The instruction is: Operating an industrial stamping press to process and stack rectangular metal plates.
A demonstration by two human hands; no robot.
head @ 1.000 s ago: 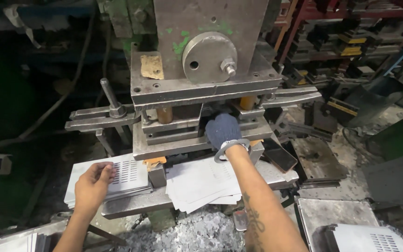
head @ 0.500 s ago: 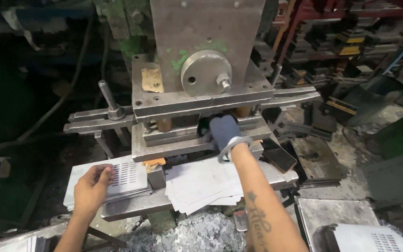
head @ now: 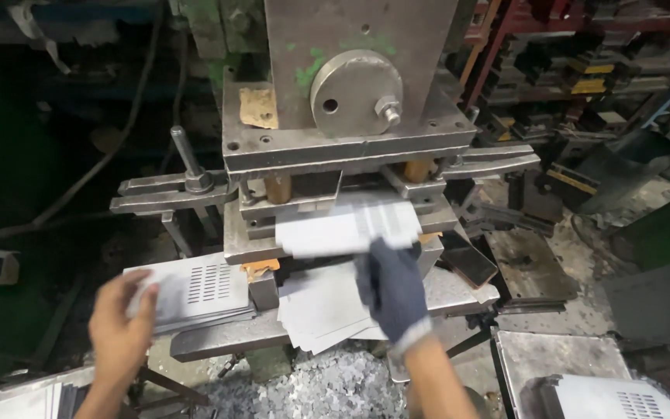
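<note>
A: So, head view. What's different from a second ago?

B: Then the right hand (head: 391,289) was deep under the press (head: 350,101), at the die. Now it's back out, and a sheet (head: 348,225) comes with it, blurred from motion. I read that as the punched piece coming off the die, so the bed is about to be free.

A: Fingers on that hand?

B: Gloved, dark blue, clamped on the sheet's near edge. Thumb I can't make out.

A: Where does the sheet sit exactly?

B: In the air, just in front of the die gap, above the loose blanks (head: 323,310) on the table (head: 219,341). Its long axis runs left to right, roughly level, slightly up at the right. I see faint slot lines near its right end.

A: And the left?

B: The left hand (head: 122,326) is bare, lying on the near left corner of the slotted stack (head: 195,293). It has hardly shifted over that second. Fingers are close together and flat on the top plate, not gripping as far as I can tell.

A: Anything else around?

B: Metal scrap (head: 304,388) below the table, and another slotted stack at lower right, well apart from both hands.
</note>
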